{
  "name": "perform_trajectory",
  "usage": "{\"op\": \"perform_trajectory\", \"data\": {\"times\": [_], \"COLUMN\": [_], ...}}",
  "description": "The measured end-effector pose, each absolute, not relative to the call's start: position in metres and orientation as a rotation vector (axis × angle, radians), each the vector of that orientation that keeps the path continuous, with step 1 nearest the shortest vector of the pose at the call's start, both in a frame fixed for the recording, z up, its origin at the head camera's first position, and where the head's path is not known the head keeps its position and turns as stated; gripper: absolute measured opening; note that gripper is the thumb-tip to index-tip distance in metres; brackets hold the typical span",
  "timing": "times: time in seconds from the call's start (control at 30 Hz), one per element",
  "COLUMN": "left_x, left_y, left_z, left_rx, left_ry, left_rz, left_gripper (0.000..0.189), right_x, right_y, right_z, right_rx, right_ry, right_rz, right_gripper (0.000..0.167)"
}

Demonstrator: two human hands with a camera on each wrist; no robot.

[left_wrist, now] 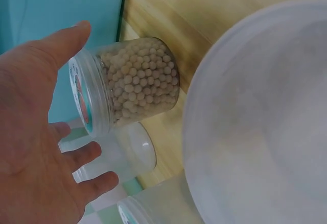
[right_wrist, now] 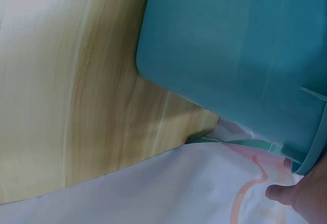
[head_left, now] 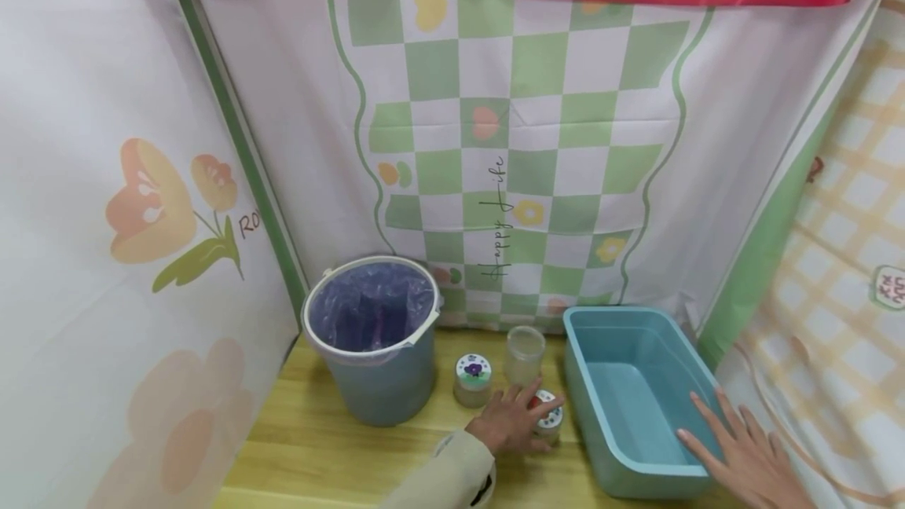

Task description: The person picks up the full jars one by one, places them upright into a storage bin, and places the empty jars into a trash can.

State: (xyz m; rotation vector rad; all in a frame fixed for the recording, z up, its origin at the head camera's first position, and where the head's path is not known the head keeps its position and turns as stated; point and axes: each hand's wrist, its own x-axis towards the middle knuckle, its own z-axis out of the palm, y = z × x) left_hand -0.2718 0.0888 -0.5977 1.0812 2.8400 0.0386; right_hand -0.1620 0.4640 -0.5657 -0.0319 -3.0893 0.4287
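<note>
Now the left hand is hanging over a clear, round, bead-filled jar, fingers spread, gripping nothing. Jar is standing on the pale wooden surface, just left of a blue rectangular plastic tub. Right hand, fingers straight, is lying at tub's right rim. Jar is looking stiff, fairly light, perhaps slippery; lid edge probably offering best hold.
</note>
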Motion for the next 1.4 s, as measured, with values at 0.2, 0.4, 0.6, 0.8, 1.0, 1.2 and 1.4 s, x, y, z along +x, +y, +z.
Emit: {"op": "perform_trajectory", "data": {"times": [0.2,0.4,0.6,0.8,1.0,1.2,1.4], "left_x": [-0.270,-0.268,-0.268,-0.270,-0.275,-0.280,-0.284], "left_y": [0.088,0.087,0.087,0.089,0.094,0.098,0.098], "left_z": [-0.595,-0.595,-0.598,-0.601,-0.608,-0.618,-0.623], "left_rx": [1.083,1.101,1.096,1.098,1.062,1.034,1.086], "left_ry": [2.817,2.813,2.819,2.822,2.812,2.833,2.869], "left_rz": [0.061,0.090,0.113,0.103,0.145,0.168,0.178], "left_gripper": [0.090,0.087,0.082,0.083,0.082,0.079,0.079], "right_x": [-0.163,-0.163,-0.163,-0.163,-0.163,-0.163,-0.161], "right_y": [0.465,0.466,0.463,0.463,0.465,0.465,0.464], "right_z": [-0.566,-0.568,-0.565,-0.564,-0.565,-0.565,-0.563], "right_rx": [-0.037,-0.049,-0.049,-0.047,-0.055,-0.068,-0.054], "right_ry": [-3.102,-3.115,-3.113,-3.119,-3.125,-3.146,-3.126], "right_rz": [0.438,0.447,0.443,0.463,0.463,0.462,0.445], "right_gripper": [0.088,0.089,0.088,0.088,0.088,0.089,0.087]}}
